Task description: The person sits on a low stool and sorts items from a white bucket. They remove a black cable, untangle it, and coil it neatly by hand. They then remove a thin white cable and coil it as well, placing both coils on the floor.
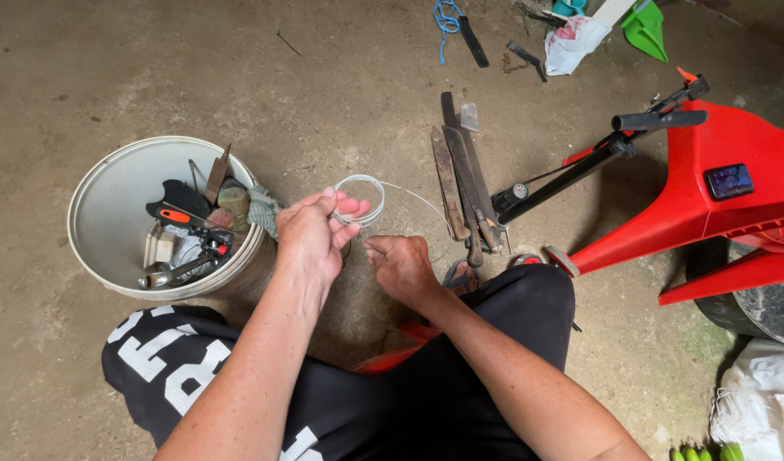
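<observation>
Leftmost, a white bucket (93, 205) stands on the bare concrete floor (341, 77), which is grey-brown, stained and gritty. Inside the bucket lie mixed hand tools, among them an orange-and-black handled tool (185, 218) and a rag (262, 209).

Just right of the bucket, the left hand (311, 235) is raised, its fingers (351, 207) closed on a small coil of thin white wire (362, 198). The coil hangs above the floor between bucket and blades; a loose strand (422, 203) arcs from it to the right.

Next, the right hand (402, 266) sits lower, near the left hand, fingers curled narrow with thumb and forefinger pinched; whether they hold the strand cannot be told.

Further right, several long rusty blades (460, 183) lie side by side on the floor. Beside them a black hand pump (580, 166) slants upward, leaning against a red plastic body (716, 222).

At the top edge lie a blue cord (446, 19), a white cloth (573, 41) and a green plastic piece (646, 30).
</observation>
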